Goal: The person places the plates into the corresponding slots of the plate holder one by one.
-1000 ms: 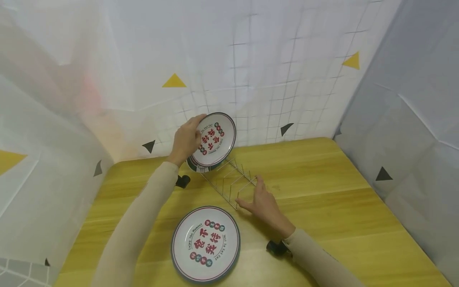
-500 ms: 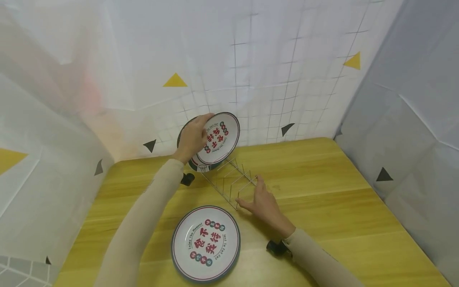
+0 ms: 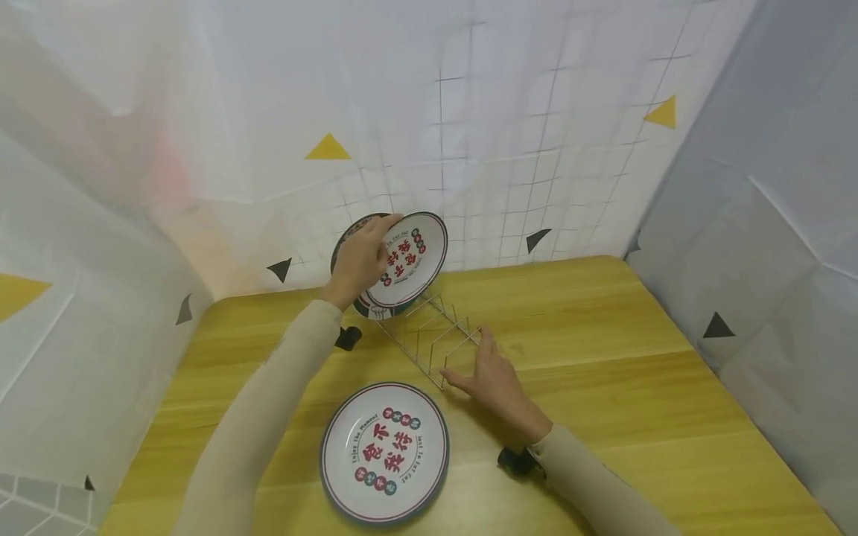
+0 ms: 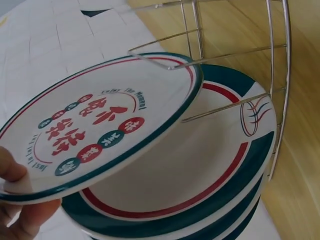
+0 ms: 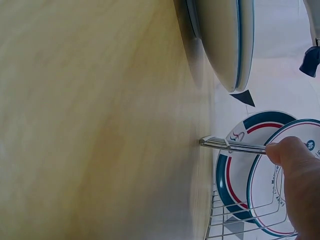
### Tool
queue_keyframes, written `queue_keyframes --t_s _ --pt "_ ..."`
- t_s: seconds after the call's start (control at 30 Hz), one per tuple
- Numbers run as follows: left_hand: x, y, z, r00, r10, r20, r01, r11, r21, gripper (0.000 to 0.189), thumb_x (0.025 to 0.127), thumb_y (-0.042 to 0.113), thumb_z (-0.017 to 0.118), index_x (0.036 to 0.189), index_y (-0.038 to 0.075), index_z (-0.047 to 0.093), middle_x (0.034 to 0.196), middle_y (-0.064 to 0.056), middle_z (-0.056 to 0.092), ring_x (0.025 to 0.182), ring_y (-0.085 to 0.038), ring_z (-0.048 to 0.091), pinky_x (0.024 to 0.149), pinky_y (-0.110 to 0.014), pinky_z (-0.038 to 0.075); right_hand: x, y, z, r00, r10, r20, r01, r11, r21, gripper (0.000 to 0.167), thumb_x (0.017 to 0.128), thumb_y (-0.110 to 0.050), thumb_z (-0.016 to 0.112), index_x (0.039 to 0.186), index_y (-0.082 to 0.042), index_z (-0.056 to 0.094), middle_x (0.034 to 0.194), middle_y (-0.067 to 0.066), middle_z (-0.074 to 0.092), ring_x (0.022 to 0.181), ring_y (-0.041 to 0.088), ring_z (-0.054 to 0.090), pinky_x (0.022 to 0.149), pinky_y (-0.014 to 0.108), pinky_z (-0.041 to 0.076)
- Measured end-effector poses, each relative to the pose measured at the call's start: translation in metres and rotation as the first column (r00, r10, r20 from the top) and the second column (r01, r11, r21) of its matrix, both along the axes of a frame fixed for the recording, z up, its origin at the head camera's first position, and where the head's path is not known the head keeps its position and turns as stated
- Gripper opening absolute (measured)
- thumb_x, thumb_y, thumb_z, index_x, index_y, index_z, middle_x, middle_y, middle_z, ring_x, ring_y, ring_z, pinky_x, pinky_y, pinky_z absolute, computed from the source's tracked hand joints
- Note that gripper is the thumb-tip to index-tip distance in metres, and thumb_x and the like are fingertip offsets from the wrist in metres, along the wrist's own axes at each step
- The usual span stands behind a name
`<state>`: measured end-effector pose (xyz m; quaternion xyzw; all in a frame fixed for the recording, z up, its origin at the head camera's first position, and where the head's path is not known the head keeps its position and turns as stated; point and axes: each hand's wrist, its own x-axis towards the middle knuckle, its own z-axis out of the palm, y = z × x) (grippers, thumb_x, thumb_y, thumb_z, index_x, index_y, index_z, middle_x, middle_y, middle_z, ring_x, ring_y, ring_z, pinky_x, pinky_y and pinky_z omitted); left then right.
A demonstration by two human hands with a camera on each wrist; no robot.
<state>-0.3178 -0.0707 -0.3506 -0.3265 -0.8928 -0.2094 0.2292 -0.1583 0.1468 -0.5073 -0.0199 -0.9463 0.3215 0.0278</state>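
Note:
My left hand (image 3: 358,260) grips the edge of a white plate (image 3: 422,249) with red characters, thumb on its face and fingers beneath in the left wrist view. This plate is tilted at the far end of a wire dish rack (image 4: 287,65), overlapping the rack's wires. Behind it stand several green-rimmed plates (image 4: 200,165), their edges stacked closely. At the near end of the rack, my right hand (image 3: 496,383) holds the frame between thumb and fingers; the thumb presses the end wire (image 5: 240,146) in the right wrist view.
More plates (image 3: 389,447) like the held one lie stacked on the wooden table (image 3: 576,335), in front of the rack. A white sheet wall (image 3: 509,171) rises behind the table, close past the upright plates. Black wrist camera mounts (image 3: 516,463) sit under the sleeves.
Over the second, my left hand has shifted slightly right with the held plate, exposing more of the green-rimmed plates at its left. It is nearly still since half a second ago. My right hand stays put.

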Motion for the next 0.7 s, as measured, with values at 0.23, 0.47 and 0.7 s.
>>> queue_keyframes --t_s 0.23,0.47,0.7 --pt "0.006 0.002 -0.004 0.999 -0.029 -0.019 0.028 1.0 -0.012 0.056 0.091 -0.006 0.049 0.142 0.015 0.048 0.126 -0.011 0.063 0.062 -0.026 0.055 0.059 -0.038 0.048 0.0 -0.001 -0.001 1.0 -0.009 0.004 0.009 1.0 -0.016 0.122 0.075 -0.065 0.072 0.153 0.003 0.008 0.139 0.034 0.043 0.054 0.021 0.051 0.049 0.029 0.044" --pt "0.002 -0.005 -0.013 0.998 -0.055 0.025 0.054 0.998 0.019 0.054 0.091 -0.008 0.05 0.141 0.012 0.05 0.138 -0.01 0.058 0.072 -0.021 0.057 0.07 -0.036 0.05 0.001 0.0 -0.003 1.0 -0.008 -0.017 0.008 1.0 -0.006 0.12 0.076 -0.064 0.072 0.152 0.003 0.01 0.134 0.035 0.047 0.055 0.022 0.053 0.05 0.029 0.046" --pt "-0.006 -0.01 -0.023 0.99 -0.067 0.122 0.065 0.998 0.024 0.054 0.092 -0.005 0.053 0.142 0.015 0.051 0.139 -0.007 0.057 0.098 -0.025 0.065 0.081 -0.038 0.054 0.001 -0.001 -0.001 1.0 -0.016 -0.022 0.016 1.0 -0.007 0.119 0.076 -0.062 0.073 0.152 0.003 0.011 0.14 0.035 0.043 0.06 0.025 0.056 0.056 0.034 0.051"
